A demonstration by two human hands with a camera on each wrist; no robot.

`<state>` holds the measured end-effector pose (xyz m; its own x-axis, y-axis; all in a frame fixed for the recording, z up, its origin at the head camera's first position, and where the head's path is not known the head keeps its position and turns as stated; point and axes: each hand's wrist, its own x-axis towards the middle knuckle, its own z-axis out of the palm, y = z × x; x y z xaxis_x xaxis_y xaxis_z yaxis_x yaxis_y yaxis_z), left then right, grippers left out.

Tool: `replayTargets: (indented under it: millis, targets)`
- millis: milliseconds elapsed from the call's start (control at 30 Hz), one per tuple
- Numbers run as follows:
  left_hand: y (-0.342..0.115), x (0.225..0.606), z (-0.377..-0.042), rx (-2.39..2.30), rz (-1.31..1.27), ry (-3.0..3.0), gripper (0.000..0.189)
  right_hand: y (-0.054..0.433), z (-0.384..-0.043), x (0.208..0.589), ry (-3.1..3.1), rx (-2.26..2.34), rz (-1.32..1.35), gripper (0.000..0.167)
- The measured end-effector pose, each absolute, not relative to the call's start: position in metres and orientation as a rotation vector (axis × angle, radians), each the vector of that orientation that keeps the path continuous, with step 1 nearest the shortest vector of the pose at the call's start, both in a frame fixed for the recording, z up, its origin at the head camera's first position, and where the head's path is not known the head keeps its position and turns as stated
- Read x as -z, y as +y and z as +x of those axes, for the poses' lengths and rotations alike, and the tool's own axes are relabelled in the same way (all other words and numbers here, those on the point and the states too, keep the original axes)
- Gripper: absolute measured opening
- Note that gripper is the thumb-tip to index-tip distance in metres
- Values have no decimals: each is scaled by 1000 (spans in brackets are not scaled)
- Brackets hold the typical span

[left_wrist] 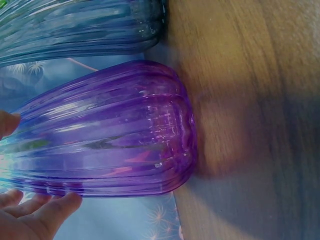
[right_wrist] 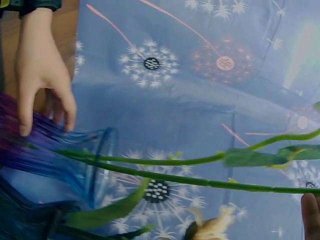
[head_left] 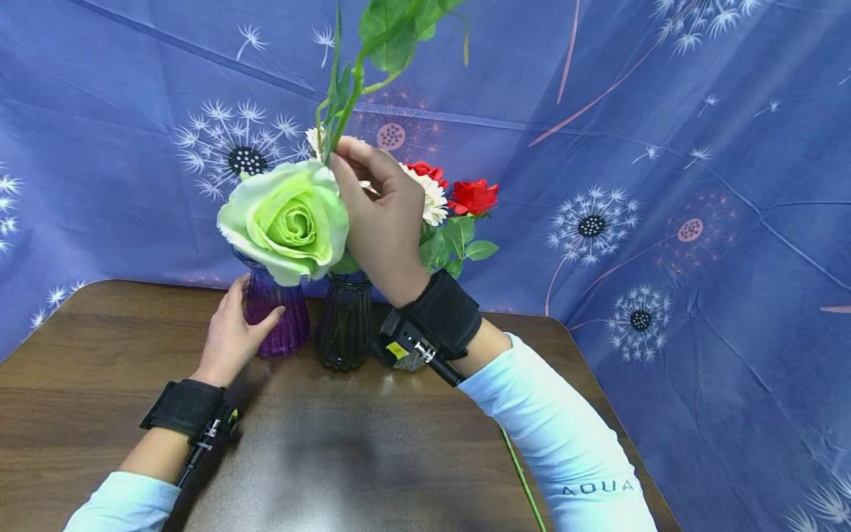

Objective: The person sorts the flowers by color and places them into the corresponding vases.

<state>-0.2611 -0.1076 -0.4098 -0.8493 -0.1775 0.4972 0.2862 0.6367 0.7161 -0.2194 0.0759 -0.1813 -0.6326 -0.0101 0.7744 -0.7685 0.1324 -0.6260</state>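
My left hand (head_left: 233, 332) holds the purple ribbed glass vase (head_left: 284, 321), thumb on one side and fingers on the other, as the left wrist view shows. The vase stands upright on the wooden table and its rim looks blue. My right hand (head_left: 385, 214) pinches a green leafy stem (head_left: 355, 89) between thumb and fingers, above the vases. A large pale green rose (head_left: 286, 222) faces me, overlapping the purple vase's mouth. Seen from the right wrist, two green stems (right_wrist: 200, 182) run into that vase's mouth; a fingertip (right_wrist: 311, 212) touches the lower one.
A dark ribbed vase (head_left: 343, 332) stands just right of the purple one. Red roses (head_left: 473, 197) and white flowers (head_left: 432, 196) rise behind my right hand. A clear vase (head_left: 408, 360) is partly hidden by my right wrist. Another thin stem (head_left: 521, 473) lies on the table (head_left: 372, 451) at right.
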Motion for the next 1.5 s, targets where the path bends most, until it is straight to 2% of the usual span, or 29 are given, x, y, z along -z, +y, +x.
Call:
replayTargets:
  millis: [233, 633, 933, 1033, 1267, 1500]
  targets:
    - [-107, 411, -260, 1154, -99, -2315, 71, 73, -223, 196, -1809, -1543, 798, 20]
    - [-107, 412, -260, 1143, -81, -2334, 71, 75, -228, 218, -1857, -1652, 887, 27]
    - [-107, 412, -261, 1142, -99, -2319, 71, 74, -236, 235, -1832, -1344, 975, 7]
    - [-107, 412, -262, 1145, -103, -2326, 71, 74, -238, 237, -1823, -1317, 997, 6]
    - [-108, 412, -263, 1149, -111, -2317, 69, 69, -240, 242, -1843, -1329, 1040, 19]
    - [-109, 412, -263, 1173, -120, -2319, 70, 61, -244, 247, -1868, -1234, 1017, 17]
